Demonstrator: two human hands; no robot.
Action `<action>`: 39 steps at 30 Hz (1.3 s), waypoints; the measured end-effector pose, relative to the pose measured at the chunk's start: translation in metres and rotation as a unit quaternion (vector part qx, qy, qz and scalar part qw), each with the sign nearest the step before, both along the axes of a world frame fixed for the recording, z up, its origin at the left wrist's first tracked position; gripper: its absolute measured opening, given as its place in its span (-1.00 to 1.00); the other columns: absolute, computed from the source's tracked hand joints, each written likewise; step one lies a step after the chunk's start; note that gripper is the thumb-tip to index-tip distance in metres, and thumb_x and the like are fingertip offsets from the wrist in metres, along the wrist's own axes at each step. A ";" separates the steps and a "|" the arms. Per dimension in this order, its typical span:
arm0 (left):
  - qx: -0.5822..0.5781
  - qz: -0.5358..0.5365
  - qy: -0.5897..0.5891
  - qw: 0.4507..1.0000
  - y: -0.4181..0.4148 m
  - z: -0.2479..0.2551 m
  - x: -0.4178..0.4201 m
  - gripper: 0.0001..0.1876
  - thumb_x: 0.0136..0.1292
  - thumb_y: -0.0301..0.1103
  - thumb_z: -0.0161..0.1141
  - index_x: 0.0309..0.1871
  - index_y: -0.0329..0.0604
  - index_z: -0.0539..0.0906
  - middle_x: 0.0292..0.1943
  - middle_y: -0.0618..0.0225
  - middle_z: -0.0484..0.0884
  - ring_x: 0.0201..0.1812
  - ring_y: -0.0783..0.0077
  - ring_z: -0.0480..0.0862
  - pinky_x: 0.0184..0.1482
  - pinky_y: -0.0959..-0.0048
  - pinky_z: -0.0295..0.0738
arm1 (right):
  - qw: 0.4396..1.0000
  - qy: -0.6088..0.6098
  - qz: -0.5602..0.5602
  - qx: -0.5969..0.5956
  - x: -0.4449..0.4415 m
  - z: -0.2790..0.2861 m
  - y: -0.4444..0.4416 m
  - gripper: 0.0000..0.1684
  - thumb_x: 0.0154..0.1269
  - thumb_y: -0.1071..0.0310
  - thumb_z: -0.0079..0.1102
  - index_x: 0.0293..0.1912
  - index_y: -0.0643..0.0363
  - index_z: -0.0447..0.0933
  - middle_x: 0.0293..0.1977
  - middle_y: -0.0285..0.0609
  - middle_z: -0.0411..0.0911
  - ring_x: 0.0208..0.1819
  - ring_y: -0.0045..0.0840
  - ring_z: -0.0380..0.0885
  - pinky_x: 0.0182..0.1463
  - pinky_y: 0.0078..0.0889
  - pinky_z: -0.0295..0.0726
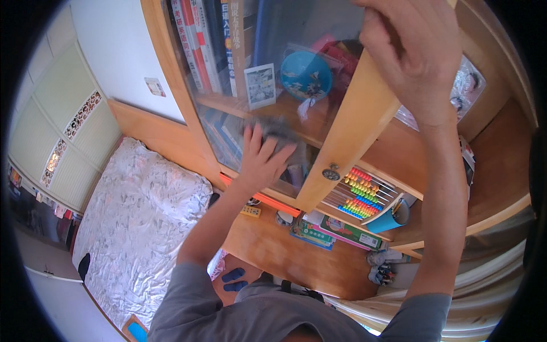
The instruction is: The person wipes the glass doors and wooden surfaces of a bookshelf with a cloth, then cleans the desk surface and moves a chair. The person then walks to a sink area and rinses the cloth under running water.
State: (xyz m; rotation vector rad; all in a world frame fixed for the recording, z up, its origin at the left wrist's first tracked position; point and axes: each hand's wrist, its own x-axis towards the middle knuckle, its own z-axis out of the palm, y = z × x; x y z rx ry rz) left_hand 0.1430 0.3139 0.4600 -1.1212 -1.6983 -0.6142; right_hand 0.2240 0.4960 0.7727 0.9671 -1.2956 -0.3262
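Note:
My left hand (265,160) presses a blurred dark grey cloth (277,130) against the lower part of the glass pane (222,124), fingers spread over it. The pane sits in a wooden cabinet door (354,124) with a round dark metal knob (331,172). Higher up on the right, my right hand (412,55) holds the edge of that door's frame, its fingertips partly hidden. Behind the glass are upright books (198,47), a small framed picture (260,86) and a blue round fan (306,75) with a white tassel.
Right of the door, open shelves hold a colourful bead abacus (361,194) and a blue pen cup (389,217). Books (337,231) lie on the wooden desk (273,239) below, near a yellow power strip (250,211). A bed (136,222) stands at left, slippers (234,280) on the floor.

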 end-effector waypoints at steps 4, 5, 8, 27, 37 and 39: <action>-0.048 0.038 -0.033 0.998 -0.029 -0.043 -0.007 -0.41 -0.12 -0.34 0.38 0.12 0.13 0.62 0.16 0.16 0.40 0.37 -0.30 0.22 0.32 -0.40 0.09 | 1.000 0.007 0.021 -0.008 -0.004 -0.001 -0.001 -0.75 -0.22 0.64 0.24 -0.41 0.22 0.54 -0.37 -0.13 0.61 -0.27 -0.26 0.62 -0.11 -0.19 0.57; -0.047 0.036 -0.024 0.998 -0.030 -0.043 -0.013 -0.42 -0.10 -0.35 0.38 0.13 0.12 0.61 0.16 0.16 0.41 0.37 -0.29 0.22 0.33 -0.39 0.09 | 1.000 0.012 0.023 -0.009 -0.004 0.001 -0.001 -0.75 -0.22 0.64 0.24 -0.41 0.22 0.54 -0.37 -0.13 0.61 -0.27 -0.26 0.62 -0.11 -0.19 0.57; -0.033 0.024 0.025 0.999 -0.032 0.028 -0.023 -0.44 -0.05 -0.39 0.34 0.15 0.09 0.59 0.16 0.17 0.42 0.38 -0.27 0.23 0.35 -0.33 0.08 | 0.987 -0.025 0.151 -0.051 -0.011 -0.005 -0.011 -0.76 -0.21 0.64 0.24 -0.41 0.22 0.55 -0.37 -0.13 0.61 -0.25 -0.25 0.63 -0.09 -0.17 0.57; -0.153 0.031 0.131 0.979 -0.066 0.015 -0.059 -0.54 -0.03 -0.03 0.32 0.03 0.38 0.66 -0.04 0.33 0.43 0.31 -0.02 0.33 0.38 -0.23 0.12 | 0.999 -0.005 0.037 -0.027 0.003 0.000 -0.004 -0.77 -0.19 0.59 0.29 -0.39 0.22 0.57 -0.35 -0.14 0.61 -0.23 -0.25 0.61 -0.09 -0.16 0.58; 0.213 0.020 0.110 0.971 -0.034 0.203 -0.076 -0.50 0.35 -0.17 0.11 0.35 0.03 0.47 0.42 0.01 0.25 0.46 -0.17 0.15 0.42 -0.16 -0.04 | 0.998 -0.020 0.045 -0.036 0.006 -0.003 -0.002 -0.75 -0.20 0.60 0.28 -0.38 0.22 0.56 -0.33 -0.16 0.60 -0.24 -0.26 0.60 -0.11 -0.20 0.55; 0.229 0.032 0.096 0.968 -0.021 0.212 -0.061 -0.51 0.42 -0.20 0.04 0.39 -0.08 0.42 0.44 -0.06 0.22 0.47 -0.17 0.13 0.45 -0.05 -0.04 | 0.998 -0.012 0.044 -0.031 0.007 -0.001 -0.004 -0.74 -0.21 0.60 0.28 -0.38 0.21 0.55 -0.33 -0.16 0.60 -0.23 -0.26 0.60 -0.12 -0.21 0.55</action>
